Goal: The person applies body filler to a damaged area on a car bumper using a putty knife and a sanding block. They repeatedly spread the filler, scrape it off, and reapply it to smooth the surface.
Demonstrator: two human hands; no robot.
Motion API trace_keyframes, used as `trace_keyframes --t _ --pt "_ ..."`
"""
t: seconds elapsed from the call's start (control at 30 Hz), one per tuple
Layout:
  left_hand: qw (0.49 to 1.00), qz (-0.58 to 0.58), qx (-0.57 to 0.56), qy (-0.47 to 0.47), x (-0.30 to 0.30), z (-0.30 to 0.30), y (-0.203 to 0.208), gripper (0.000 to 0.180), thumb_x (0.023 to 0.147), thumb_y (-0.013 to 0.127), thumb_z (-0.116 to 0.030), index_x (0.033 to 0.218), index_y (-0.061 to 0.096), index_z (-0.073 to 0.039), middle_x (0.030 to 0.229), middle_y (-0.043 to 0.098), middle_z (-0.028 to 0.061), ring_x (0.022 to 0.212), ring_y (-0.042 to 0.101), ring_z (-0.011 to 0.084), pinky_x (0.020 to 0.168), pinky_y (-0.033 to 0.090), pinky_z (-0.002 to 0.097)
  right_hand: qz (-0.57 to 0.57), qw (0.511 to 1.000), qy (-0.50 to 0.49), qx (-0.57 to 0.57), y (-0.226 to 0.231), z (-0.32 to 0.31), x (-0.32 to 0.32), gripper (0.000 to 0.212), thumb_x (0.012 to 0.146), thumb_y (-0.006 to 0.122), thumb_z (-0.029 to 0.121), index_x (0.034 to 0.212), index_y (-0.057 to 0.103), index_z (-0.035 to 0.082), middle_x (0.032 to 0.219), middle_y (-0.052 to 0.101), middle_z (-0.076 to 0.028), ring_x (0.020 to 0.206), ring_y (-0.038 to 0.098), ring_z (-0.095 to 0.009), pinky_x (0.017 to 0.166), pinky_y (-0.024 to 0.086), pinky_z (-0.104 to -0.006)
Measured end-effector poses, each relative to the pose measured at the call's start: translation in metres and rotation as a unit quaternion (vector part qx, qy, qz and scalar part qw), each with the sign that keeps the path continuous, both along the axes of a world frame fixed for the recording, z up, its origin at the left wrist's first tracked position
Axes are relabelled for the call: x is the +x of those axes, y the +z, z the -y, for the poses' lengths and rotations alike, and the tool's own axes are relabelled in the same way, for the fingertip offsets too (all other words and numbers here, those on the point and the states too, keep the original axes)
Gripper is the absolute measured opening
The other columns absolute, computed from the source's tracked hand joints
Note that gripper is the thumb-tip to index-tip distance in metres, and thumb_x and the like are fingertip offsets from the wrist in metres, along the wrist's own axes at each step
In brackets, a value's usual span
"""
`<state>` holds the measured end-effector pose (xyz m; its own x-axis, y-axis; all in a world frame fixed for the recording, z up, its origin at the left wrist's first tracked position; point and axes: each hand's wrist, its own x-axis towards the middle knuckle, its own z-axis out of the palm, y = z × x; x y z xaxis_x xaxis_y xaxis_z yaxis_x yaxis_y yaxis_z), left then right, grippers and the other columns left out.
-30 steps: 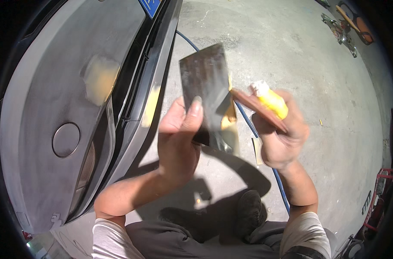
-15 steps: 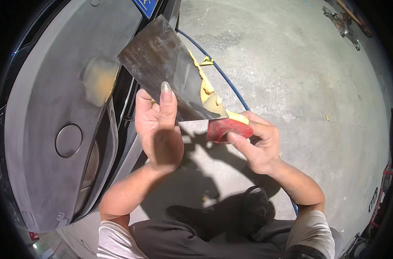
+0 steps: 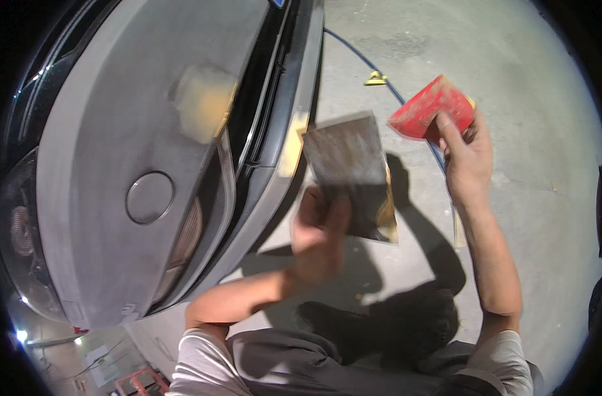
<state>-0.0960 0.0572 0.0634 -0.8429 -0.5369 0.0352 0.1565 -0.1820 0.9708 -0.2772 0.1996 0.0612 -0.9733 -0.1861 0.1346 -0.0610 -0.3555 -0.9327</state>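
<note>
My left hand [image 3: 320, 234], blurred by motion, grips the lower left of a dark, smeared metal putty board [image 3: 349, 155]. Yellowish filler [image 3: 385, 214] clings along the board's right edge. Up and to the right, apart from the board, my right hand [image 3: 469, 162] pinches a red plastic spreader [image 3: 425, 113]. A little yellow filler shows at the spreader's far right edge, by my fingers. Left of both hands is a grey sanded car bumper [image 3: 109, 125]. It bears a feathered yellow filler patch [image 3: 213, 109], and a second yellowish patch [image 3: 292, 146] lies on the narrow edge nearest the board.
A round cap outline [image 3: 150, 197] and a ribbed lamp [image 3: 185, 234] are set in the car part. A blue hose [image 3: 357, 49] crosses the concrete floor [image 3: 532, 99], with a small yellow item [image 3: 375, 79] beside it. A red metal frame [image 3: 142, 383] stands at the lower left.
The red spreader has come off the board's edge and moved up and right with my right hand. The board has turned and lowered. The car has shifted right in view.
</note>
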Motion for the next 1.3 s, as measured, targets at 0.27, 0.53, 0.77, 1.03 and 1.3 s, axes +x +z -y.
trace_keyframes --t 0.27,0.53,0.77,1.03,1.3 --pt "0.920 0.370 0.006 -0.131 0.081 -0.003 -0.097 0.026 0.109 0.061 -0.022 0.127 0.057 -0.003 0.105 0.066 -0.0001 0.091 0.058 0.0047 0.082 0.050 0.0259 -0.244 0.968 0.055 0.006 -0.003 0.100 0.018 0.035 0.092 0.063 -0.004 0.125 0.071 0.001 0.119 0.074 -0.013 0.105 0.072 -0.017 0.090 0.058 -0.0289" --pt "0.939 0.335 0.029 -0.078 0.104 0.003 -0.135 0.024 0.107 0.064 -0.026 0.112 0.060 -0.004 0.083 0.061 -0.0034 0.072 0.048 0.0013 0.062 0.042 0.0241 -0.233 0.966 -0.038 -0.106 0.015 0.179 0.036 0.031 0.092 0.074 0.007 0.119 0.064 -0.006 0.117 0.066 -0.020 0.102 0.068 -0.037 0.091 0.055 -0.0391" --pt "0.921 0.376 -0.005 -0.099 0.109 0.011 -0.134 0.026 0.107 0.064 -0.028 0.112 0.060 -0.002 0.078 0.058 -0.0025 0.071 0.048 0.0028 0.062 0.041 0.0262 -0.215 0.969 -0.033 -0.118 0.014 0.197 0.036 0.032 0.095 0.071 0.008 0.122 0.061 -0.006 0.123 0.062 -0.023 0.106 0.065 -0.038 0.095 0.053 -0.0398" --pt "0.935 0.338 -0.004 -0.109 0.106 0.015 -0.137 0.025 0.106 0.064 -0.024 0.114 0.060 -0.001 0.085 0.062 0.0014 0.074 0.053 0.0065 0.067 0.044 0.0267 -0.249 0.961 -0.087 -0.086 0.012 0.195 0.056 0.036 0.088 0.076 0.004 0.119 0.064 -0.008 0.121 0.064 -0.024 0.106 0.066 -0.041 0.093 0.054 -0.0426" --pt "0.847 0.140 -0.493 -0.142 0.125 0.025 -0.161 0.026 0.106 0.063 -0.022 0.117 0.061 0.001 0.091 0.066 0.0043 0.078 0.057 0.0093 0.073 0.048 0.0297 -0.292 0.947 -0.071 -0.113 0.010 0.185 0.098 0.051 0.071 0.083 -0.001 0.118 0.063 -0.002 0.127 0.058 -0.020 0.118 0.060 -0.042 0.102 0.048 -0.0515"
